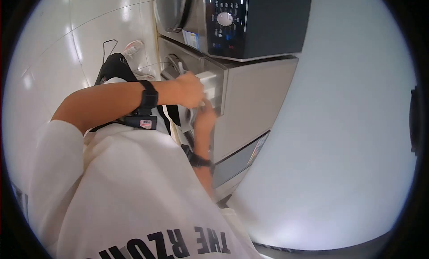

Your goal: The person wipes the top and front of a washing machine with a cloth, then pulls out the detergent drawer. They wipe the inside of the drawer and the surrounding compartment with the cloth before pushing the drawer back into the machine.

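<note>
My left hand [191,89] reaches across from the left with a black band on its wrist. Its fingers are curled closed. Below it, my right hand [205,118] comes up blurred, its fingertips meeting the left hand's at a small pale thing [203,103] too small to name. Both hands are in front of the silver front panel [217,82] of a washing machine [259,102]. A whitish block-like part [206,78], possibly a drawer, shows beside my left hand. The machine's round door [172,67] is partly hidden behind the left hand.
A dark machine [272,24] with a round dial [225,19] stands on top of the washing machine. Another grey panel [234,163] with a label is farther down the row. A pale surface [339,125] fills the right side. Glossy tiles [53,49] cover the floor.
</note>
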### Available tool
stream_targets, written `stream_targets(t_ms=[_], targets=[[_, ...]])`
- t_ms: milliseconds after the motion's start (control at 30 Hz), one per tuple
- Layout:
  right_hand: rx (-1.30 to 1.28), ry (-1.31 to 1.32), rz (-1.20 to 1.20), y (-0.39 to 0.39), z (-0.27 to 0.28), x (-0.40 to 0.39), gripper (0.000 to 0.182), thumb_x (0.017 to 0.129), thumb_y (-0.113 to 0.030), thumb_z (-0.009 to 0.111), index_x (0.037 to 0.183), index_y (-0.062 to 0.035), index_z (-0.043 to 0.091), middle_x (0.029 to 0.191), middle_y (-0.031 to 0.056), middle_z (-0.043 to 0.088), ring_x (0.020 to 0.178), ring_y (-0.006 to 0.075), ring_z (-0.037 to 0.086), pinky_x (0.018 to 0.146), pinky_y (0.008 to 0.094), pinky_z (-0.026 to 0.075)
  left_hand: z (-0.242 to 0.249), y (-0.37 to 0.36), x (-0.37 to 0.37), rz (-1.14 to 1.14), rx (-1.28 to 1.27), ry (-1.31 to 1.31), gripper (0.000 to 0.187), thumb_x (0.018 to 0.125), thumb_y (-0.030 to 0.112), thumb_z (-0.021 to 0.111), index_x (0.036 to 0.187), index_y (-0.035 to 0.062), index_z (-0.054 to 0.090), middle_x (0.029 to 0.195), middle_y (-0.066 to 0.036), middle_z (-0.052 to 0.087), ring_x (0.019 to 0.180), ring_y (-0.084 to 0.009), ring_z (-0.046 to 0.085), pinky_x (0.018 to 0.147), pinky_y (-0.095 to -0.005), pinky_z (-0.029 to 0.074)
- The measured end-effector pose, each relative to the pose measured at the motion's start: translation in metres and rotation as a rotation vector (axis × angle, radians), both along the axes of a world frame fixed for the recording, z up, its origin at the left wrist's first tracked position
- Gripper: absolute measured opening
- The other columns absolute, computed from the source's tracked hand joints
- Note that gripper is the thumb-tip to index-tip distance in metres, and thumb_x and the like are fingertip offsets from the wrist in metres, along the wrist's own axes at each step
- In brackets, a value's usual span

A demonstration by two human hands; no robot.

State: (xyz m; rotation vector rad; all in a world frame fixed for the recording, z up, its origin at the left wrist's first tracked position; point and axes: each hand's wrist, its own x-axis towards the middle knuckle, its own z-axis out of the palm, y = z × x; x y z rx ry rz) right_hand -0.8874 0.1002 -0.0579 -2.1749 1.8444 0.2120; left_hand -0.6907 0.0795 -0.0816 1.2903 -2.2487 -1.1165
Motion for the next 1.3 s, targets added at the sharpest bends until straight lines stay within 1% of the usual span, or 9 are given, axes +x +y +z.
stream_targets(t_ms=[133, 233, 367, 500, 700, 800, 967, 1067, 1300], targets=[[-0.062, -0.240, -0.065, 0.010, 0.012, -0.001, 0.031, 0.088, -0.009, 0.067, 0.119, -0.0085, 0.065, 0.088, 0.0204, 0.070, 0.068, 0.0326, 0.067, 0.066, 0.0413, 0.051, -0.008, -0.005, -0.002, 0.025, 0.058, -0.006, 0.033, 0.075, 0.033, 0.061, 0.078, 0.0029, 0.075, 0.076, -0.019, 0.071, 0.074, -0.0370, 0.071, 0.069, -0.0478, 0.055], [0.287, -0.219, -0.285, 0.015, 0.035, 0.002, 0.034, 0.092, -0.013, 0.063, 0.125, -0.0070, 0.062, 0.105, 0.0170, 0.067, 0.082, 0.0258, 0.062, 0.078, 0.0370, 0.050, -0.005, -0.014, -0.003, 0.015, 0.208, -0.016, 0.039, 0.079, 0.037, 0.061, 0.085, 0.0019, 0.076, 0.081, -0.020, 0.071, 0.078, -0.0400, 0.070, 0.072, -0.0495, 0.056], [0.290, -0.319, -0.280, 0.026, 0.045, 0.000, 0.034, 0.092, -0.011, 0.063, 0.124, -0.0038, 0.061, 0.103, 0.0103, 0.065, 0.082, 0.0171, 0.056, 0.076, 0.0311, 0.047, 0.003, -0.015, 0.003, -0.016, 0.259, -0.111, 0.032, 0.079, 0.032, 0.061, 0.084, 0.0031, 0.074, 0.080, -0.018, 0.071, 0.077, -0.0371, 0.071, 0.070, -0.0485, 0.055], [-0.044, -0.400, -0.280, 0.032, 0.058, -0.007, 0.028, 0.094, -0.010, 0.062, 0.122, -0.0043, 0.062, 0.094, 0.0071, 0.065, 0.081, 0.0141, 0.057, 0.075, 0.0268, 0.047, 0.027, 0.000, -0.009, -0.072, -0.164, 0.044, 0.020, 0.079, 0.026, 0.063, 0.077, 0.0070, 0.069, 0.073, -0.012, 0.071, 0.069, -0.0310, 0.071, 0.065, -0.0446, 0.054], [-0.118, -0.383, -0.612, 0.023, 0.063, -0.089, 0.027, 0.096, -0.012, 0.065, 0.121, -0.0013, 0.065, 0.090, -0.0003, 0.060, 0.074, 0.0062, 0.049, 0.067, 0.0210, 0.044, 0.058, 0.043, -0.109, -0.449, -0.090, 0.278, 0.021, 0.075, 0.017, 0.070, 0.092, 0.0042, 0.068, 0.076, -0.012, 0.072, 0.075, -0.0307, 0.073, 0.068, -0.0453, 0.056], [-0.109, -0.469, -0.673, 0.013, 0.073, -0.077, 0.030, 0.096, -0.012, 0.065, 0.123, -0.0010, 0.065, 0.084, -0.0003, 0.058, 0.071, 0.0062, 0.049, 0.063, 0.0206, 0.043, 0.040, 0.045, -0.113, -0.439, -0.010, 0.318, 0.017, 0.077, 0.014, 0.068, 0.091, 0.0049, 0.070, 0.080, -0.012, 0.073, 0.076, -0.0317, 0.073, 0.067, -0.0451, 0.055], [0.017, -0.370, -0.234, 0.009, 0.026, -0.060, 0.031, 0.094, -0.011, 0.068, 0.124, -0.0032, 0.065, 0.075, -0.0033, 0.053, 0.065, 0.0046, 0.047, 0.059, 0.0213, 0.040, 0.029, 0.049, -0.095, -0.470, 0.183, 0.258, 0.014, 0.076, 0.010, 0.064, 0.087, 0.0047, 0.070, 0.079, -0.013, 0.072, 0.077, -0.0322, 0.072, 0.068, -0.0443, 0.054], [0.109, -0.378, -0.308, -0.003, 0.015, -0.051, 0.029, 0.090, -0.017, 0.070, 0.115, -0.0031, 0.069, 0.089, 0.0109, 0.071, 0.072, 0.0202, 0.064, 0.071, 0.0337, 0.053, 0.019, 0.055, -0.089, -0.309, 0.203, 0.357, 0.013, 0.075, 0.010, 0.064, 0.085, 0.0038, 0.071, 0.080, -0.014, 0.072, 0.076, -0.0333, 0.072, 0.070, -0.0455, 0.055], [0.219, -0.234, -0.015, -0.035, 0.009, -0.013, 0.013, 0.087, -0.012, 0.069, 0.099, -0.0069, 0.069, 0.088, 0.0125, 0.071, 0.075, 0.0246, 0.068, 0.071, 0.0348, 0.053, 0.008, 0.060, -0.095, -0.204, 0.199, 0.335, 0.015, 0.076, 0.013, 0.063, 0.083, 0.0026, 0.070, 0.077, -0.016, 0.071, 0.075, -0.0373, 0.070, 0.068, -0.0474, 0.056]])
